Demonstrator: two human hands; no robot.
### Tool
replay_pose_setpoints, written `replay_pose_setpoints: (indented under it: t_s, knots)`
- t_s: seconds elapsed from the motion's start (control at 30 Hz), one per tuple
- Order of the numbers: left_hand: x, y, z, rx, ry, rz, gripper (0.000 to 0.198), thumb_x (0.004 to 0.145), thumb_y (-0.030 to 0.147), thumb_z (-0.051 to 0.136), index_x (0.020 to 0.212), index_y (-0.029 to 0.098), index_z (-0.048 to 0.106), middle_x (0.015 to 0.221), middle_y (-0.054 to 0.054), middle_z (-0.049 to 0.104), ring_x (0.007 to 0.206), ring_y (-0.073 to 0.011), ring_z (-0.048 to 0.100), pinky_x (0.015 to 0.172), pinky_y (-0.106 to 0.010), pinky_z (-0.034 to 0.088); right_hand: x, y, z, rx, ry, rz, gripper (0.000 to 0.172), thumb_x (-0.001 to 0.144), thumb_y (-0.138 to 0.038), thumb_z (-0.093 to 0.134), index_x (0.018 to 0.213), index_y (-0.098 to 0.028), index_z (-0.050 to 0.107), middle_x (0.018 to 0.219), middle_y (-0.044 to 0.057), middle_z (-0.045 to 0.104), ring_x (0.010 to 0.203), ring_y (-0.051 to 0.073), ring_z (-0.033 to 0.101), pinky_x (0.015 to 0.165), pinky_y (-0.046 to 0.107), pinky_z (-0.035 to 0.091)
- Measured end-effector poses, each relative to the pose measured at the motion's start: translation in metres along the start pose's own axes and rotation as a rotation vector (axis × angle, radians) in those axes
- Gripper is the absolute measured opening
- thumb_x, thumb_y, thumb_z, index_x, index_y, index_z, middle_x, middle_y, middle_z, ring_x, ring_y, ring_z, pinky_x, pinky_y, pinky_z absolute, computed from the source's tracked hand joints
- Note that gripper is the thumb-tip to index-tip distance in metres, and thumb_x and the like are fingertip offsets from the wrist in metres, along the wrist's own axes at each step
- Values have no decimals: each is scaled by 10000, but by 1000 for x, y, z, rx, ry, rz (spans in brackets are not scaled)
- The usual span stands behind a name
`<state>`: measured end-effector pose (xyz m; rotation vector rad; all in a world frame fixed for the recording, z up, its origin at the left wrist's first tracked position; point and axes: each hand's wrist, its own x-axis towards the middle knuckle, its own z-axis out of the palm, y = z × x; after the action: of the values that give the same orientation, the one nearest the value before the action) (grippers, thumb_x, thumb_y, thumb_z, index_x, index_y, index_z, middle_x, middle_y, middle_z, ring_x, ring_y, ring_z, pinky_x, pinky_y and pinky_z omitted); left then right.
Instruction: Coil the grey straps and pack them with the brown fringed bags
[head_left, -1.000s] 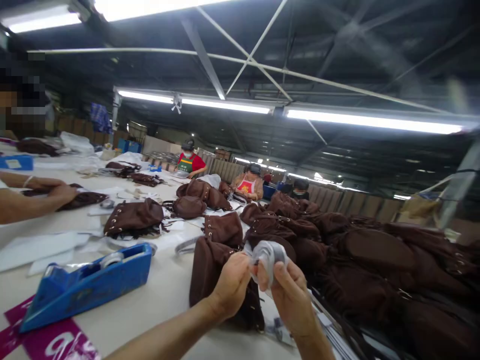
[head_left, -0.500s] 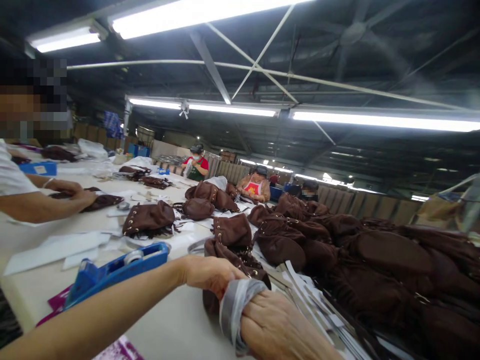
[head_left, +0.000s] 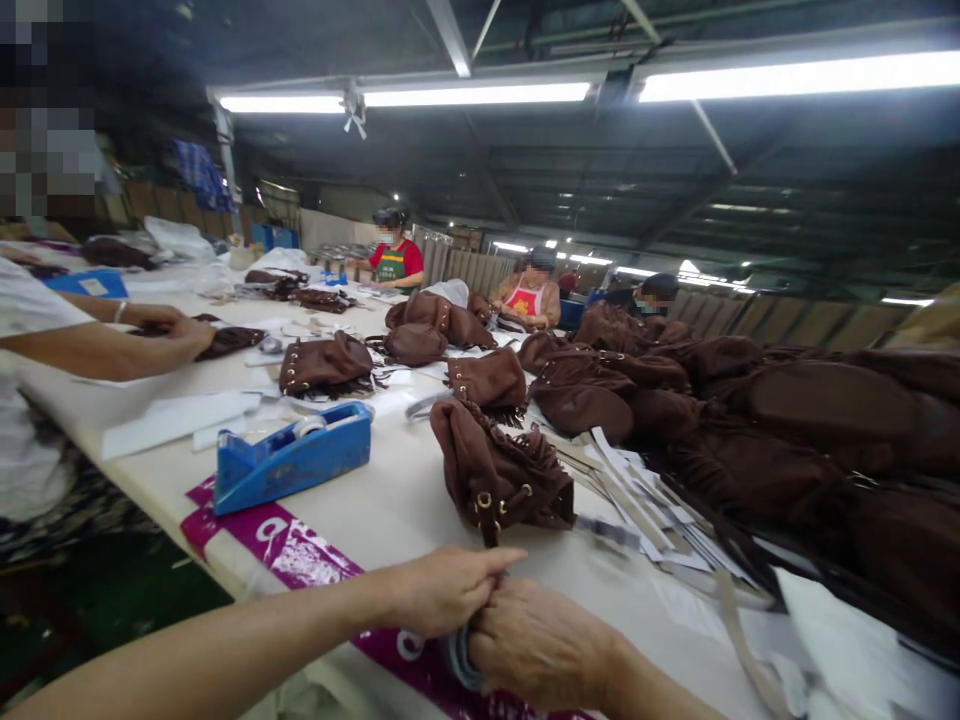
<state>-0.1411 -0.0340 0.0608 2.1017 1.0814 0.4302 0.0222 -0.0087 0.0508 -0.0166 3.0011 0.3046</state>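
A dark brown fringed bag (head_left: 499, 470) with gold eyelets lies on the table just beyond my hands, its strap running down toward my fingers. My left hand (head_left: 446, 590) is closed at the strap's near end, its fingertips touching my other hand. My right hand (head_left: 540, 640) is curled closed beside it, around a grey, translucent looped band (head_left: 463, 655). The fingers partly hide the band and the strap end.
A blue tape dispenser (head_left: 292, 455) stands on the left, on a purple printed sheet (head_left: 300, 550). Brown bags (head_left: 810, 420) are heaped at right beside paper strips (head_left: 637, 500). At left, a person's hands (head_left: 176, 330) hold a dark piece. Other people work farther back.
The view has tilted down. My hands have moved nearer the table's front edge, away from the bag's body, which now shows more fully. The grey band is lower and more covered by my fingers.
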Motion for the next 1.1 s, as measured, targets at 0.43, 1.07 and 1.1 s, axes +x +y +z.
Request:
replay_pose_setpoints:
  t_s: [0.43,1.07,1.1]
  knots:
    - [40,-26,30,-28,332,-76,262,901,193,335,1036,179,559,936,-45,669,857,-179,615,803,-261,464,-35,8,12,-260,247,212,338,819,-386,669,1018,-112,664,1055,96,666,1146,282,511,1090,433,305]
    - [18,12,-21,596,170,-13,273,913,294,476,1155,234,588,913,-75,672,834,-239,638,716,-306,461,-44,-33,52,100,329,900,246,784,-20,478,874,-226,578,809,8,645,670,155,607,556,262,354]
    - [15,14,-24,660,150,109,216,915,283,488,1086,241,613,928,-64,662,834,-220,623,705,-287,445,-47,-31,52,112,334,868,236,794,-31,481,884,-226,579,819,10,646,679,162,604,565,265,365]
